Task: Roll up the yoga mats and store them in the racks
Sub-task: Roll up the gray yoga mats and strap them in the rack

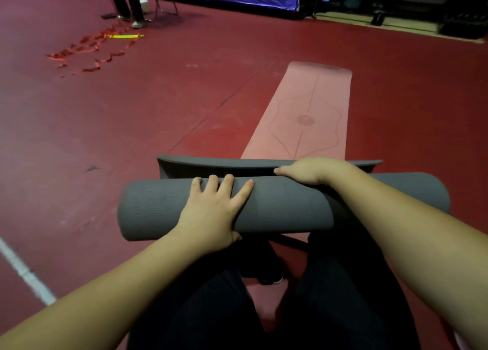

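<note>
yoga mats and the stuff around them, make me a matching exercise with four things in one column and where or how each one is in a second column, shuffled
Things:
1. grey mat
2. pink mat
3. red ribbon scraps
4. white line

States or places:
A. lying flat and unrolled on the floor ahead
B. scattered on the floor at far left
C. nearly rolled up, last flap loose, under both hands
D. painted on the floor at lower left

Pairs: 1-C, 2-A, 3-B, 4-D. The left hand lies over the roll; the right hand presses at the loose flap.
</note>
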{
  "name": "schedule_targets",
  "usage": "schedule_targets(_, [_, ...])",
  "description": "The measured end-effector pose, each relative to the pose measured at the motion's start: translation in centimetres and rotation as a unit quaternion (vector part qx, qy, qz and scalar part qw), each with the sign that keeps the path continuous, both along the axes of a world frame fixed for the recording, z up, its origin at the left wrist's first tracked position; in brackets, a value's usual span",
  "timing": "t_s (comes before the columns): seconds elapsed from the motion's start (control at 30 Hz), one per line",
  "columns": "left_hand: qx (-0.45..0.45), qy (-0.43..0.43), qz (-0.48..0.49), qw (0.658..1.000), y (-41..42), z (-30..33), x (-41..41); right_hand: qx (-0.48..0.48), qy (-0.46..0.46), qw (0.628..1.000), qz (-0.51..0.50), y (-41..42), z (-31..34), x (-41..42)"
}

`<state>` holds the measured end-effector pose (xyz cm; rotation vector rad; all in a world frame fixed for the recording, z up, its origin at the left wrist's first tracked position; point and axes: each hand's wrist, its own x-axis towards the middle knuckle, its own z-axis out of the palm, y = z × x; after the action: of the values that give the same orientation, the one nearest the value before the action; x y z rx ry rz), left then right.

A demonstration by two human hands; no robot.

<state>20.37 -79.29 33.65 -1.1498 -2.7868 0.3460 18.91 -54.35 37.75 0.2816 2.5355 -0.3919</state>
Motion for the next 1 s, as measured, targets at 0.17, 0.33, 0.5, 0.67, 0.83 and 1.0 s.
schedule_targets(0.17, [-0.006,-0.038,-0.012,0.999,-1.5,0.4,0.7,-0.007,-0.032,0.999,0.02,-0.7,-0.8,0.8])
schedule_targets(0.33, [-0.006,-0.104,-0.004,0.995,-1.4,0.5,-1.1,0.024,0.109,0.993,0.042,-1.5,-2.1,0.3])
schedule_targets(0.5, [-0.019,-0.163,-0.007,0.986,-0.9,0.8,-2.8,0.088,0.228,0.97,-0.01,-1.2,-2.8,-0.3])
schedule_targets(0.67, [-0.034,-0.229,-0.002,0.973,-0.3,1.3,-4.7,0.107,0.339,0.934,-0.043,-1.3,-3.2,-0.6])
schedule_targets(0.83, [-0.031,-0.262,0.004,0.965,-0.2,1.1,-5.9,0.088,0.352,0.93,-0.06,-1.0,-3.9,-1.5])
schedule_targets(1.0, [0.002,-0.263,-0.003,0.965,-0.3,0.9,-6.2,0.123,0.325,0.936,-0.049,-0.4,-4.1,-2.4])
